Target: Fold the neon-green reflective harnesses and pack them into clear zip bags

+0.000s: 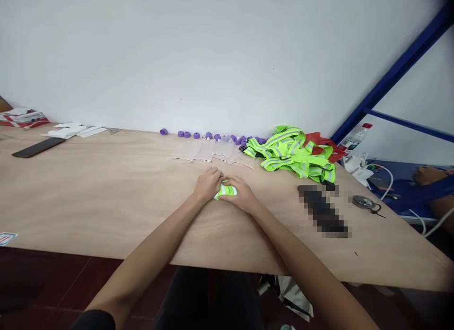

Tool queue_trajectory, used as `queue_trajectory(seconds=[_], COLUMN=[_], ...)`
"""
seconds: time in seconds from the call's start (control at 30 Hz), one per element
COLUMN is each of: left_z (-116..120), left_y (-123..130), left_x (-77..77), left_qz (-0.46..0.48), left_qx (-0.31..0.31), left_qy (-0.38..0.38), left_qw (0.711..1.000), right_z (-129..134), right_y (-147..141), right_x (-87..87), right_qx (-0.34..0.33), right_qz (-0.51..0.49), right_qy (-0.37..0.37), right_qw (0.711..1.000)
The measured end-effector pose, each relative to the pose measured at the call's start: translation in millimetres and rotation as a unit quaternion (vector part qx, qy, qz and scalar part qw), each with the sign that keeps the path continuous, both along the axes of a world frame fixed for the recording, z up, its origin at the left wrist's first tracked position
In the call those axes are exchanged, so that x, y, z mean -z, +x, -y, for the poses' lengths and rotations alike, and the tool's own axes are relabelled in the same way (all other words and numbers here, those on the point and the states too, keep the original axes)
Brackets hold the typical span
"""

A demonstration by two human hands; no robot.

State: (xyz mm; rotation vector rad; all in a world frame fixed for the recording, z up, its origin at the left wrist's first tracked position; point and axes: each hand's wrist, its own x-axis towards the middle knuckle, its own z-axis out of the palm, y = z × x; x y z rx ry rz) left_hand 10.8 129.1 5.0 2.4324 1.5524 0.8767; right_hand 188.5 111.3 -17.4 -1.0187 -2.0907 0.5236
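Nearest, the person's forearms (170,226) rest across the front part of the wooden table (106,202), on either side of a small folded yellow-green strap (229,190) with pale bands. The right hand (241,193) curls about the folded strap's right side, pinching it with the thumb in front. The left hand (208,184) bends over its left side, fingers close together; their tips are hidden, so whether they pinch cannot be told. Just beyond the folded strap lie clear plastic bags (202,152); beyond it to the right, a heap of similar straps (283,160); farther beyond, small purple rolls (196,135) along the wall (177,60).
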Motion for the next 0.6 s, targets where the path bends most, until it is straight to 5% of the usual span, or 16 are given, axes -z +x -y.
queue_trajectory(seconds=[0.33, 0.6], left_z=[7.6, 16.7], left_y=[-4.0, -9.9], left_x=[9.1, -2.8], left_qz=[-0.043, 0.095], left_qx=[0.069, 0.057], left_qy=[0.116, 0.001], left_qw=[0.99, 0.994], right_z=[7.0, 2.9], right_y=[-6.1, -6.5], right_x=[-4.7, -7.2], right_qx=[0.076, 0.034], right_qz=[-0.028, 0.016], right_qy=[-0.073, -0.005], right_qw=[0.994, 0.999])
